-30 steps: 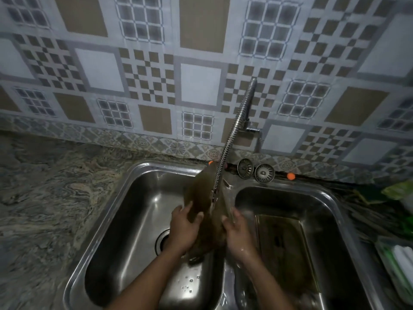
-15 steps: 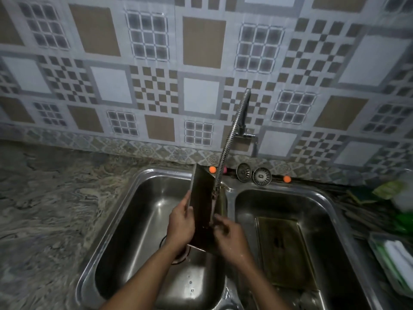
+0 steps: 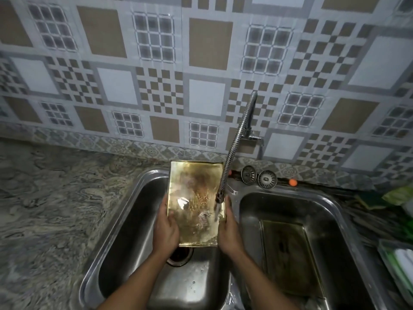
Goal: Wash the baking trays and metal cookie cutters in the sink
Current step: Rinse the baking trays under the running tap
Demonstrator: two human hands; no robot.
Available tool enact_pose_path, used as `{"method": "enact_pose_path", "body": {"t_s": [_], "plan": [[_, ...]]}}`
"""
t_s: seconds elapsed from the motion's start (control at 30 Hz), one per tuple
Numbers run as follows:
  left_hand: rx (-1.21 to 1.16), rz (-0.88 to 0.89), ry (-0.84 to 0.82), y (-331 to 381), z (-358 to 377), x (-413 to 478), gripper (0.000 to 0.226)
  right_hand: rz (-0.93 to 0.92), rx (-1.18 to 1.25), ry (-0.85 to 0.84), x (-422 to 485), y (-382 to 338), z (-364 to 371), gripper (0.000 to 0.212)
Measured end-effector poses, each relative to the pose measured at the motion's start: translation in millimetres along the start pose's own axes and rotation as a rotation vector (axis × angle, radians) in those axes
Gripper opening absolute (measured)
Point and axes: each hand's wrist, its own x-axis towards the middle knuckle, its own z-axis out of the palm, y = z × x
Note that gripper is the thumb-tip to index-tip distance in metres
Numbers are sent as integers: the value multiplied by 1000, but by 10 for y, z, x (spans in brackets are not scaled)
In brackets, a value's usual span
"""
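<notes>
Tray [image 3: 194,186] in left hand [image 3: 165,231], right hand [image 3: 230,233]

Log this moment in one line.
step: rinse | left hand, right hand: grip tray under running tap | second tray: in right basin

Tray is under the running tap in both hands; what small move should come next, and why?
Probably draw the baking tray nearer so the faucet stream reaches its brown-stained upper middle; water now lands by the right edge. The left hand and right hand grip its sides.
</notes>
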Motion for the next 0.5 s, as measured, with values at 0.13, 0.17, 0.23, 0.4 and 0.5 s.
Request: {"method": "enact_pose_path", "body": {"t_s": [0.13, 0.17, 0.23, 0.4, 0.5], "plan": [[108, -98, -52, -144, -96, -1, 67, 75, 34, -21, 14, -38, 200, 39], [143, -148, -74, -190, -115, -3, 70, 90, 20, -54, 9, -46, 225, 46], [228, -201, -113, -267, -139, -25, 73, 78, -26, -113, -49, -20, 238, 63], [369, -346, -324, -213, -175, -208, 50, 183, -164, -213, -285, 10, 187, 72], [382, -478, -466, -219, -175, -309, 44, 306, -256, -264, -357, 54, 82, 70]]}}
